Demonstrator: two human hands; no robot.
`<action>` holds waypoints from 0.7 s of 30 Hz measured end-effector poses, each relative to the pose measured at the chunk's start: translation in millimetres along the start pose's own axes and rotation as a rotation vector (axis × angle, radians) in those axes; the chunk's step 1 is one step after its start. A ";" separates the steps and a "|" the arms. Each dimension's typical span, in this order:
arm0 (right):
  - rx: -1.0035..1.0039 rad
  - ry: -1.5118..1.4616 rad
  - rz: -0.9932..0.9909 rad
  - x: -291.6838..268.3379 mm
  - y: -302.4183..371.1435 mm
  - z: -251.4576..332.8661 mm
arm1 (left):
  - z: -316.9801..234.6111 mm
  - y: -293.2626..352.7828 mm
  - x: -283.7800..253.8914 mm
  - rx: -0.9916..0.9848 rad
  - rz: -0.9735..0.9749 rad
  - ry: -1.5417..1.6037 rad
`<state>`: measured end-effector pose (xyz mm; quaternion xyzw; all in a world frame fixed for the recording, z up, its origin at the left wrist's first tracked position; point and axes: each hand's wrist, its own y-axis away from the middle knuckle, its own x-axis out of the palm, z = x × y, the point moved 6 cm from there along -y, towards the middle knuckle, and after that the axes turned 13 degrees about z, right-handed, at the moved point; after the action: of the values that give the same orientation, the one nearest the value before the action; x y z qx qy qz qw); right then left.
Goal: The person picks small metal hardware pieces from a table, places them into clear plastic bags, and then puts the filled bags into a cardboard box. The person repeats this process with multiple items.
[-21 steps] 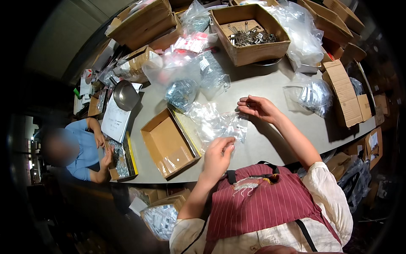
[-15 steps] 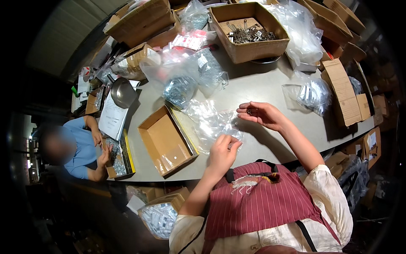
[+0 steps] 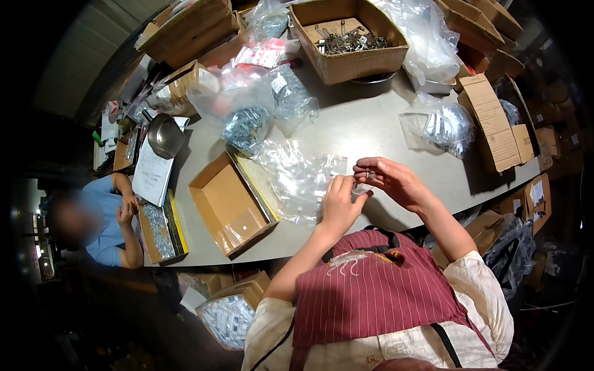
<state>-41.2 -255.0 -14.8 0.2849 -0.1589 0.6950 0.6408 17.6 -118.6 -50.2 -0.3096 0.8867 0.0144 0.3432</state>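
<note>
Here, in the head view, my right grip (image 3: 397,183) curls around small shiny pieces (image 3: 371,175); my left grip (image 3: 340,207) sits beside it, whether holding anything I cannot tell. Clear bags (image 3: 294,179) lie just leftward on the tabletop (image 3: 365,123).

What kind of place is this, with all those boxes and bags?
Probably a workshop or small factory: an open cardboard box holds loose metal pieces, clear plastic bags bulge with shiny parts, and another person in a blue shirt is at the same table.
</note>
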 end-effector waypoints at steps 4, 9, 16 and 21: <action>-0.060 0.025 0.008 4.5 2.1 -0.4 | 1.4 -2.1 3.2 -0.046 0.016 0.043; -0.089 0.270 0.045 13.7 6.3 2.9 | 1.5 -1.8 5.3 -0.042 -0.005 0.049; -0.143 0.615 0.029 14.3 11.9 10.9 | -0.8 -0.1 1.8 -0.006 -0.043 0.068; -0.229 1.517 0.121 10.6 8.9 12.7 | -9.2 4.9 -11.3 0.029 -0.017 0.135</action>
<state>-47.7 -255.0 2.9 -0.3470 0.2376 0.7133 0.5607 15.8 -110.8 -37.1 -0.3125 0.9051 -0.0222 0.2873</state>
